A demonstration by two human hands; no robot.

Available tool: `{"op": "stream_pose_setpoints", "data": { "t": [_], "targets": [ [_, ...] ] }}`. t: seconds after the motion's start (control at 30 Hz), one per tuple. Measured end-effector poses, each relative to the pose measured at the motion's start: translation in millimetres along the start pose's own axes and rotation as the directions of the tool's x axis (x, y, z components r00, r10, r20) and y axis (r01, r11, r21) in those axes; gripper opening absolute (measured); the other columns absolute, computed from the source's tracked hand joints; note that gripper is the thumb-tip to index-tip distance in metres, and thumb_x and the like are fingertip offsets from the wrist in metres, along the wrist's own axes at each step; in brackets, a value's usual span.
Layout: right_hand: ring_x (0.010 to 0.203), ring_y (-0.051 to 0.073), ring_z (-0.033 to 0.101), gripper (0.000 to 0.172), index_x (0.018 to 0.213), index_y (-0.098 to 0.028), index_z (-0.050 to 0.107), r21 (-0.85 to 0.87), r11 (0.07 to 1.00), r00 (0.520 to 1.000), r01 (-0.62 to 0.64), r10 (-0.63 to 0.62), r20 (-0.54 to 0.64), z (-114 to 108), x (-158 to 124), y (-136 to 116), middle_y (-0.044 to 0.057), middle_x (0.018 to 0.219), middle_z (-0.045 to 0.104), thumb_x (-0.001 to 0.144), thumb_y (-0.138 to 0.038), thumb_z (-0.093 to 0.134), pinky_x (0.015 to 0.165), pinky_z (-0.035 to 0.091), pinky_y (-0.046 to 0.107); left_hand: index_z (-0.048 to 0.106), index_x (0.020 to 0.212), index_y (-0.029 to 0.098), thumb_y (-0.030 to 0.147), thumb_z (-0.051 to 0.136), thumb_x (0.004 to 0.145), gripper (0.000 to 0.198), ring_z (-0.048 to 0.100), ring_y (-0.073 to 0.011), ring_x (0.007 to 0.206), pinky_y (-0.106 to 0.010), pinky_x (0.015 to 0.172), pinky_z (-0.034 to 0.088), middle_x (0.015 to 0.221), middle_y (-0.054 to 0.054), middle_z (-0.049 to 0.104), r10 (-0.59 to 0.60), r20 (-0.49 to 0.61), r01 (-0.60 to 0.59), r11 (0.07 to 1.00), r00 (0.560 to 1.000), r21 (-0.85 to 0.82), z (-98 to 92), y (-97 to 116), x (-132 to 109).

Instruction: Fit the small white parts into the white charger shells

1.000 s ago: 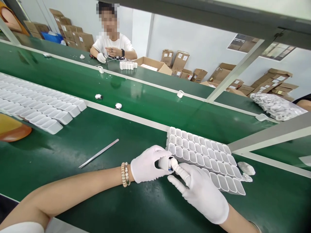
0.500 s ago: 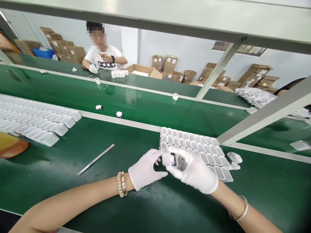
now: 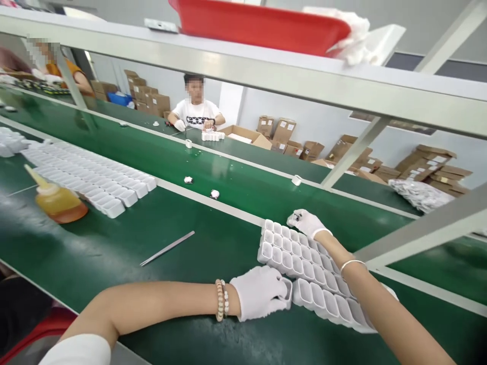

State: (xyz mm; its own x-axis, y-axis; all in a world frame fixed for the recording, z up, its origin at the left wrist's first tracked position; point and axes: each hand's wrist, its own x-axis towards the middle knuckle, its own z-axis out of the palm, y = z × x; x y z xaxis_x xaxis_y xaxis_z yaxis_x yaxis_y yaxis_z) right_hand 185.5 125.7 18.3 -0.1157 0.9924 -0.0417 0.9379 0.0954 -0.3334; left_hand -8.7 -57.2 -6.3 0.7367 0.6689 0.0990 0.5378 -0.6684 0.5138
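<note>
Left hand [image 3: 256, 296]: gloved in white, back turned up, the fingers curled closed around a white cup [image 3: 288, 294]; much of the cup is covered, and its contents cannot be made out.
Right hand [image 3: 307, 224]: reached out beyond the far cups, the fingers drawn together on a small dark-and-white piece [image 3: 298, 217], too small and too covered to be identified.
Right forearm [image 3: 384, 304]: stretched diagonally above the cups, a pale bangle [image 3: 353, 262] worn on it; the right-hand ends of the rows are blocked from view.
Left forearm [image 3: 167, 304]: brought in low from the left, bent at the elbow, with beaded bracelets [image 3: 221, 300] at the wrist.
Near row [image 3: 327, 304]: open white cups, lined up on the green bench [image 3: 224, 248] just beside the held cup; whether the two touch cannot be told.
Far rows [image 3: 292, 252]: more open cups, packed side by side behind.
Tweezers [image 3: 167, 248]: laid left of the hands, well apart.
Bottle [image 3: 61, 203]: amber liquid seen inside, near the left-hand cups [image 3: 99, 177].
Across the bench: a co-worker [image 3: 196, 111] is seated before cardboard boxes [image 3: 283, 133].
Overhead shelf [image 3: 236, 66]: a red tray [image 3: 258, 28] is cut off at the top edge.
</note>
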Motion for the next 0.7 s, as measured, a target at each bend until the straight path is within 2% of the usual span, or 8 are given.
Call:
{"op": "stream_pose_setpoints", "data": {
  "t": [0.1,0.2,0.3,0.4,0.5,0.6,0.7],
  "targets": [
    [0.106,0.023,0.063,0.031,0.123,-0.018,0.060,-0.089,0.996,1.000,-0.021,0.021,-0.001,-1,13,-3,0.009,0.125,0.062,0.096,-0.034,0.061,0.090,0.054,0.044,0.065,0.071,0.017,0.031,0.062,0.091,0.024,0.065,-0.0181,0.089,-0.027,0.074,0.050,0.095,-0.002,0.069,0.100,0.004,-0.098,0.981,0.995,-0.165,3.1,-11,-12],
    [0.116,0.027,0.058,0.040,0.130,-0.018,0.056,-0.140,0.990,1.000,0.002,-0.003,-0.009,3,28,-19,0.011,0.135,0.056,0.094,-0.034,0.063,0.097,0.050,0.052,0.064,0.067,0.018,0.030,0.061,0.090,0.027,0.066,-0.0166,0.095,-0.024,0.080,0.050,0.095,0.000,0.071,0.127,0.003,-0.119,0.935,0.992,-0.334,4.0,-20,-18],
    [0.115,0.026,0.059,0.040,0.132,-0.020,0.055,-0.103,0.987,0.990,0.124,-0.117,0.077,23,42,-55,0.011,0.135,0.056,0.095,-0.036,0.062,0.096,0.050,0.050,0.064,0.065,0.018,0.033,0.063,0.089,0.028,0.068,-0.0161,0.089,-0.023,0.077,0.052,0.088,0.001,0.072,0.078,0.000,-0.070,0.893,0.997,-0.445,5.0,-26,-16],
    [0.108,0.023,0.063,0.037,0.129,-0.019,0.057,-0.007,0.968,0.950,0.251,-0.245,0.192,55,55,-99,0.010,0.130,0.059,0.096,-0.036,0.060,0.092,0.054,0.046,0.067,0.071,0.020,0.036,0.072,0.082,0.020,0.069,-0.0153,0.081,-0.023,0.072,0.053,0.085,0.003,0.072,0.033,-0.037,-0.047,0.850,0.999,-0.525,7.0,-28,-14],
    [0.109,0.024,0.062,0.037,0.129,-0.019,0.057,0.062,0.947,0.915,0.315,-0.321,0.245,81,67,-137,0.010,0.131,0.059,0.096,-0.035,0.061,0.091,0.054,0.045,0.070,0.078,0.022,0.042,0.076,0.078,0.020,0.070,-0.0151,0.080,-0.023,0.074,0.055,0.089,0.003,0.074,-0.013,-0.046,-0.017,0.806,0.999,-0.592,10.1,-29,-16],
    [0.107,0.023,0.063,0.034,0.126,-0.018,0.059,0.087,0.939,0.897,0.333,-0.344,0.279,89,77,-156,0.009,0.128,0.060,0.096,-0.035,0.061,0.089,0.055,0.044,0.072,0.088,0.024,0.046,0.076,0.077,0.026,0.071,-0.0155,0.081,-0.024,0.078,0.056,0.091,0.003,0.074,-0.067,-0.025,0.037,0.786,0.997,-0.617,14.0,-28,-18],
    [0.103,0.022,0.064,0.028,0.119,-0.018,0.063,0.086,0.943,0.890,0.322,-0.333,0.313,86,83,-156,0.008,0.123,0.063,0.096,-0.035,0.060,0.088,0.055,0.042,0.071,0.097,0.025,0.050,0.076,0.076,0.033,0.070,-0.0164,0.081,-0.026,0.079,0.057,0.091,0.003,0.073,-0.118,-0.020,0.082,0.788,0.993,-0.610,17.2,-27,-19]
  ]
}}
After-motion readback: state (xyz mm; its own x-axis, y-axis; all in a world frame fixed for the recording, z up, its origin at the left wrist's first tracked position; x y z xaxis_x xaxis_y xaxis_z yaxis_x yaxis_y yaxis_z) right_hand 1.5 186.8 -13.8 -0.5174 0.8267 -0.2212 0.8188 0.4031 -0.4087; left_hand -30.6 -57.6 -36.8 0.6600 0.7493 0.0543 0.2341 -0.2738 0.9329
